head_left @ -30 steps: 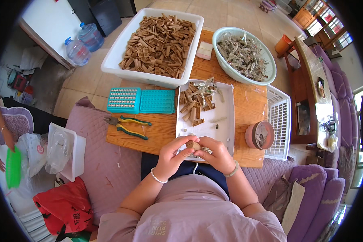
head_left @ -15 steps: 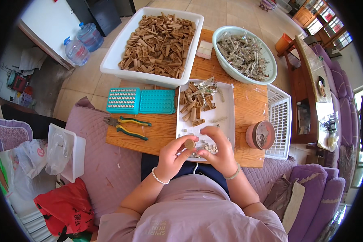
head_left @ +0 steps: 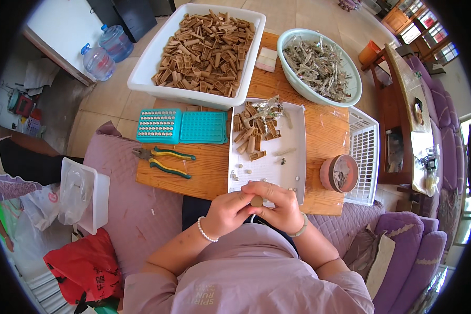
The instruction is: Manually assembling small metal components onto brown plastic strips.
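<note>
My left hand (head_left: 226, 212) and my right hand (head_left: 278, 207) meet over the near edge of a shallow white tray (head_left: 295, 152). Both are closed round a small brown plastic casing (head_left: 256, 201); only its round end shows between the fingertips. Beyond them in the tray lies a heap of similar brown casings (head_left: 251, 137), with clear crinkled strips (head_left: 270, 111) on top. Small silvery round pieces (head_left: 240, 166) are scattered in the near part, some hidden under my hands.
Left of the tray lie yellow-green pliers (head_left: 165, 161) and a teal case (head_left: 158, 126) with rows of silvery pieces. Behind stand a white tub (head_left: 135, 83) of brown casings and a pale basin (head_left: 319, 99) of clear strips. A pink pot (head_left: 327, 177) stands at right.
My right hand has come left and down onto the brown casing, which my left hand held alone before. The casing has shifted slightly right and nearer to me.
</note>
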Available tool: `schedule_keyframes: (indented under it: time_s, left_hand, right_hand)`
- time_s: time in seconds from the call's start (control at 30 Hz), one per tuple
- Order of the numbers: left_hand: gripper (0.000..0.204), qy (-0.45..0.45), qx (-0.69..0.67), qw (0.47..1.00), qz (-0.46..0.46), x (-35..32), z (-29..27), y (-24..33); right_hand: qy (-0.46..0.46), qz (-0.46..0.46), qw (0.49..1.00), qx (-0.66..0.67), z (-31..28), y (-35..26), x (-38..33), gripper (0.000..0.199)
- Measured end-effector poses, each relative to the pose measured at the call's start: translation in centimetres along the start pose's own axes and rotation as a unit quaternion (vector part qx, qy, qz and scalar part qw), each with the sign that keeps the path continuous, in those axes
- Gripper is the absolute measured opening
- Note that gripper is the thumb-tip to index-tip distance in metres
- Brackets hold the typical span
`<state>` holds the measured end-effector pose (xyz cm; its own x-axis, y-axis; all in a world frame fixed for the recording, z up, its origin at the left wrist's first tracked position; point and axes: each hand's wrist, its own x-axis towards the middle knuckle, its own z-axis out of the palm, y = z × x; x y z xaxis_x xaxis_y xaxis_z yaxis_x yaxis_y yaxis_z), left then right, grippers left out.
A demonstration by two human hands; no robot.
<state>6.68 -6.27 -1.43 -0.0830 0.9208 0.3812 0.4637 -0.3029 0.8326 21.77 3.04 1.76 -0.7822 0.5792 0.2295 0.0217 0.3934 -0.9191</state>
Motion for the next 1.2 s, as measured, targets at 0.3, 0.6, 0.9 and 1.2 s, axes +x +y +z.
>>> schedule_keyframes:
  time_s: [0.3,0.6,0.9,1.2]
  left_hand:
    - [0.038,0.074,-0.677,0.69,-0.245,0.4,2.4,-0.8]
    - [0.031,0.073,-0.699,0.67,-0.24,-0.2,2.6,-1.3]
    - [0.032,0.079,-0.576,0.783,-0.22,-0.7,2.8,-1.7]
    - [0.06,0.093,-0.618,0.749,-0.221,0.7,1.6,-1.8]
  right_hand:
    - [0.039,0.214,0.951,0.219,-1.2,2.0,-1.8,0.033]
    - [0.153,0.071,0.985,-0.034,-0.1,-0.1,-0.7,0.027]
    - [0.149,0.09,0.983,-0.06,-0.3,-1.2,-1.2,0.022]
    - [0.283,0.239,0.841,-0.394,-15.8,7.6,-7.1,0.016]
